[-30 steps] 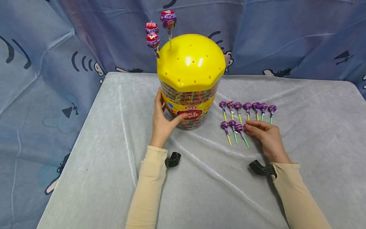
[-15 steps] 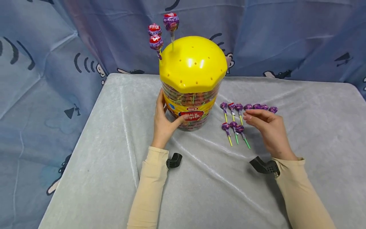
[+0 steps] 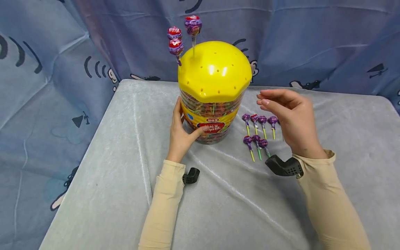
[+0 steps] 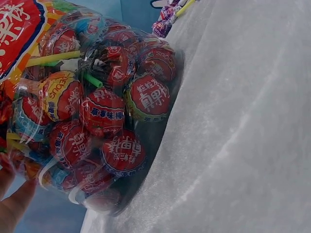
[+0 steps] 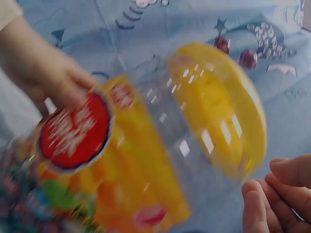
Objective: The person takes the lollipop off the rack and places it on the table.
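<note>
A large clear candy jar (image 3: 203, 116) full of wrapped lollipops stands on the cloth, tilted slightly in the head view, with a yellow holed lid (image 3: 218, 74). My left hand (image 3: 181, 137) grips its lower left side, thumb across the label. Three lollipops (image 3: 193, 26) stick up from holes at the lid's left edge. My right hand (image 3: 295, 116) is raised to the right of the lid, apart from it, fingers loosely bent; I see nothing between them in the head or right wrist view. Below it, purple-wrapped lollipops (image 3: 262, 119) lie in two rows, partly hidden by the hand.
Grey velvety cloth (image 3: 231, 208) covers the table. A blue patterned curtain (image 3: 312, 41) hangs close behind it and on the left. Black wrist mounts (image 3: 284, 166) sit on both forearms.
My right hand has risen from beside the lower row of lollipops to beside the lid. The left hand keeps its grip on the jar. The whole head view has shifted slightly.
</note>
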Available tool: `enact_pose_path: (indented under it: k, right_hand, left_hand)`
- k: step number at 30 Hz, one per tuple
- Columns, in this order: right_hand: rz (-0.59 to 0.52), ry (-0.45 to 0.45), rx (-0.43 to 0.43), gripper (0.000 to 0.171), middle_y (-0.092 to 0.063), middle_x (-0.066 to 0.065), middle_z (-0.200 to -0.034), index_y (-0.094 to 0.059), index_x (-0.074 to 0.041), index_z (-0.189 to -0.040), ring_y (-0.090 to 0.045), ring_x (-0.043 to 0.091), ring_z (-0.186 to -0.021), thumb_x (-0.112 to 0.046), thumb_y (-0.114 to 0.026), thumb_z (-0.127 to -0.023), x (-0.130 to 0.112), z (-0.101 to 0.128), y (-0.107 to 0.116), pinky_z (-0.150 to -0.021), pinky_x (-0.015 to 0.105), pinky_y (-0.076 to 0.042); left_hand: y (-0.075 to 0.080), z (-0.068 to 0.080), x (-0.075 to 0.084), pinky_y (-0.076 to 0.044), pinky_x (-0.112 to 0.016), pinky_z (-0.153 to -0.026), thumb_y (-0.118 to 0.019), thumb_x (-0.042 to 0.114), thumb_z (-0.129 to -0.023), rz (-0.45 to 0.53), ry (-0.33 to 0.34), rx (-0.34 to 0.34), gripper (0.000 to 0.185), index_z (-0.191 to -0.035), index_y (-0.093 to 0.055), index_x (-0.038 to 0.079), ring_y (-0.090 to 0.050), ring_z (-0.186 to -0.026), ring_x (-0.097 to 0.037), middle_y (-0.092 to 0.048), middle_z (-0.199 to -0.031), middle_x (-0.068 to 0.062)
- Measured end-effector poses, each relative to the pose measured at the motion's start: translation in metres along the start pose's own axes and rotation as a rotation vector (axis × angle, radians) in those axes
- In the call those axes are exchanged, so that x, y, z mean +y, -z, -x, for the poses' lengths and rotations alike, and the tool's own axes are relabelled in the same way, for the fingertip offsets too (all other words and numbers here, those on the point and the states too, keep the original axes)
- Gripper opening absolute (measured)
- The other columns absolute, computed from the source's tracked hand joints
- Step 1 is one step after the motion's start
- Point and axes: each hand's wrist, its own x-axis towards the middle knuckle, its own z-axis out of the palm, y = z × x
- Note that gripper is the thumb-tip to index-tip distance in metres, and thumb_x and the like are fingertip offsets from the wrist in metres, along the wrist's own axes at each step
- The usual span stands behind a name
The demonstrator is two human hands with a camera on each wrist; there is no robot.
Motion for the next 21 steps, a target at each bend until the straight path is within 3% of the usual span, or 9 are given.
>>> enact_pose_path:
  k: [5, 11, 16, 21]
  right_hand:
    - [-0.001, 0.037, -0.015, 0.025, -0.066, 0.017, -0.100, -0.064, 0.015, -0.106, -0.064, 0.028, -0.088, 0.004, -0.068, -0.084, -0.014, -0.011, -0.019, -0.082, 0.028, -0.054]
    - [-0.075, 0.089, -0.027, 0.021, -0.067, 0.019, -0.097, -0.065, 0.015, -0.102, -0.064, 0.029, -0.085, 0.009, -0.067, -0.082, -0.024, -0.025, -0.039, -0.082, 0.029, -0.054]
    - [-0.116, 0.101, -0.039, 0.020, -0.066, 0.020, -0.096, -0.066, 0.014, -0.099, -0.062, 0.030, -0.087, 0.013, -0.068, -0.079, -0.032, -0.034, -0.057, -0.084, 0.030, -0.053]
    - [-0.061, 0.115, -0.051, 0.017, -0.067, 0.018, -0.097, -0.068, 0.010, -0.097, -0.060, 0.030, -0.092, 0.011, -0.068, -0.080, -0.038, -0.044, -0.075, -0.086, 0.029, -0.052]
  left_hand:
    - [0.001, 0.000, 0.001, -0.029, -0.034, -0.111, -0.064, 0.065, -0.069, 0.006, 0.015, -0.009, 0.111, -0.153, -0.007, 0.019, -0.027, -0.137, -0.017, -0.021, -0.153, -0.006]
    - [0.001, 0.000, 0.001, -0.029, -0.036, -0.111, -0.071, 0.052, -0.074, 0.011, 0.007, -0.010, 0.107, -0.153, -0.008, 0.019, -0.026, -0.138, -0.017, -0.018, -0.154, -0.005]
    - [0.001, 0.000, 0.000, -0.029, -0.036, -0.111, -0.068, 0.059, -0.072, 0.019, 0.015, -0.007, 0.109, -0.153, -0.008, 0.018, -0.026, -0.137, -0.017, -0.019, -0.154, -0.005]
    - [0.000, 0.000, 0.000, -0.029, -0.037, -0.111, -0.065, 0.065, -0.070, 0.019, 0.023, -0.008, 0.111, -0.153, -0.008, 0.019, -0.027, -0.137, -0.017, -0.019, -0.154, -0.005]
